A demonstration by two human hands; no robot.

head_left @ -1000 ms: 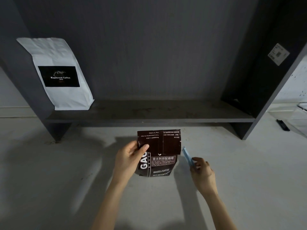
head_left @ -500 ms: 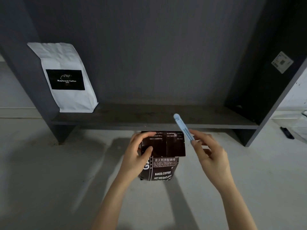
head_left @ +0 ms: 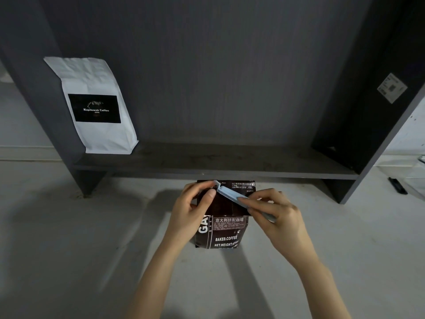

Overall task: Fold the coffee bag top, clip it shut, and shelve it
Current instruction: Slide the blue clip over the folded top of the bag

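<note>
Pinched the pale blue clip (head_left: 232, 196) near its lower end with the right fingers (head_left: 259, 199), thumb and forefinger pressed together on it, the rest of the right hand (head_left: 278, 217) curled loosely behind. Laid the clip slantwise over the folded-down top of the dark coffee bag (head_left: 224, 231), upper tip touching the flap's top edge just beside the left thumb. Clamped the left fingers (head_left: 210, 195) on the flap's left side, thumb in front and the others wrapped behind, left hand (head_left: 190, 210) keeping the fold flat. Could not tell from this view: clip astride the fold, or only lying against its front. One second earlier, held the clip low and to the right of the bag, apart from it; half a second earlier, raised it above the bag's upper right corner; now brought it down onto the fold itself. Judged from that: folding done, clipping under way but not yet snapped shut, shelving not begun. Kept the bag upright between both hands on the pale surface (head_left: 69, 249), just in front of the dark shelf (head_left: 207, 162) and not on it. Farther out, at the shelf's left end, noted a white coffee bag (head_left: 96, 107) leaning on the side panel. Judged the shelf board to its right the likely resting place once clipped.
</note>
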